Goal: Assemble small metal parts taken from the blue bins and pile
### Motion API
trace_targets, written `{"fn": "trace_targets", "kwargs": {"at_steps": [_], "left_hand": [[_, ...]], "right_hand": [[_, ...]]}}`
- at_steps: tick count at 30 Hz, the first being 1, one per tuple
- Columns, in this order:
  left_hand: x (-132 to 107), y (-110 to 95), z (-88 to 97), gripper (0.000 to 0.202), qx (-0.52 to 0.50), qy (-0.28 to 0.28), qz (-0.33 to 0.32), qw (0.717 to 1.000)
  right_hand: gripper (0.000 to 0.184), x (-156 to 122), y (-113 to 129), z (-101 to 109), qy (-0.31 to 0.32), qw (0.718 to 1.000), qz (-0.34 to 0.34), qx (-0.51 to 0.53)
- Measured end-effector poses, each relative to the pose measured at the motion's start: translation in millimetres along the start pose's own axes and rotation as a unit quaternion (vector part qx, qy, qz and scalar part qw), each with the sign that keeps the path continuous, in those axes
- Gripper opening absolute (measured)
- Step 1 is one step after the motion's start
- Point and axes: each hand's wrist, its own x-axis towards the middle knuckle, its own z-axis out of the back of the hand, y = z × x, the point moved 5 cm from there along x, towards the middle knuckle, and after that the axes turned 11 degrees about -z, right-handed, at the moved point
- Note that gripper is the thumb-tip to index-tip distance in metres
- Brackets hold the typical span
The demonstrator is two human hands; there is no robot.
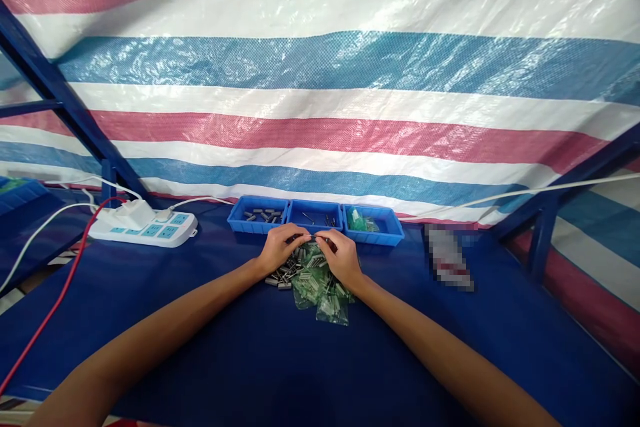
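My left hand (281,248) and my right hand (342,259) meet above a pile on the table, thumbs and fingertips pinched. Between them runs a small thin metal piece (313,237); the fingers hide most of it, so its exact kind is unclear. Beneath lie loose metal cylinders (285,285), dark metal pins or screws (287,270) and several small clear-green plastic bags (332,307) with metal pieces inside. Just behind the hands stand three blue bins: the left bin (257,227) contains metal cylinders, the middle bin (316,203) a few screw-like pieces, the right bin (374,238) green bags.
A white power strip (165,235) with plugs and cables sits at the left on the blue table (225,360). A red cable (65,287) crosses the left edge. To the right lies a blurred object (449,257). Striped sheeting (320,60) hangs behind, between blue metal frame legs (543,240).
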Motion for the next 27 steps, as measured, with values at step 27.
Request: {"fn": "trace_targets", "kwargs": {"at_steps": [27], "left_hand": [[-0.2, 1.0, 2.1, 0.023, -0.011, -0.02, 0.018, 1.0]], "right_hand": [[0.027, 0.5, 2.3, -1.1, -0.005, 0.999, 0.033, 0.005]]}}
